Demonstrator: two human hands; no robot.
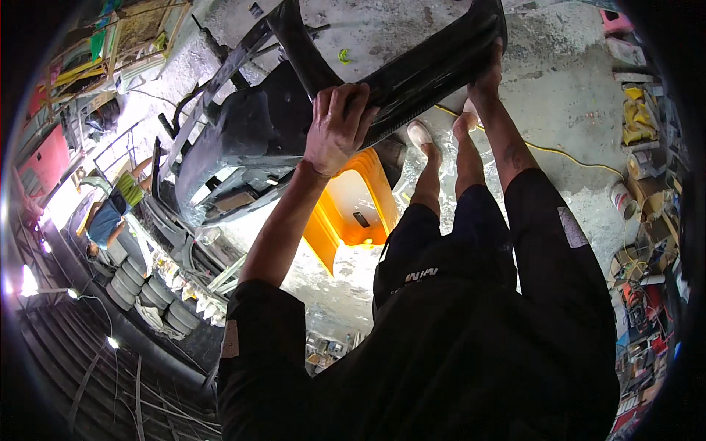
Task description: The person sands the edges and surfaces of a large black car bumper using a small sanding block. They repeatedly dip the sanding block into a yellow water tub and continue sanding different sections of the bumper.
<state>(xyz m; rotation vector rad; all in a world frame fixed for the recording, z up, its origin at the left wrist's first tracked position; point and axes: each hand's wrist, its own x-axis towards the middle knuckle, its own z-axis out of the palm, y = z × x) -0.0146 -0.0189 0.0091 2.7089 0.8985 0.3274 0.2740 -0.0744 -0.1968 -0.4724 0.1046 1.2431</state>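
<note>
A large black car bumper (434, 66) spans the upper middle of the head view, from the left of centre up to the top right. My left hand (342, 121) is closed over its near edge, the fingers curled onto the dark surface. At the bumper's right end, my right hand (485, 81) grips the edge, with some of its fingers hidden behind the part. Below my left hand lies a yellow-orange moulded panel (379, 184), partly covered by the bumper and my left forearm.
A yellow cable (566, 156) runs over the stained concrete floor near my feet. To the right stand a white bucket (624, 200) and cluttered boxes and tools. At the left are another person (110, 217) and stacked tyres (131, 279).
</note>
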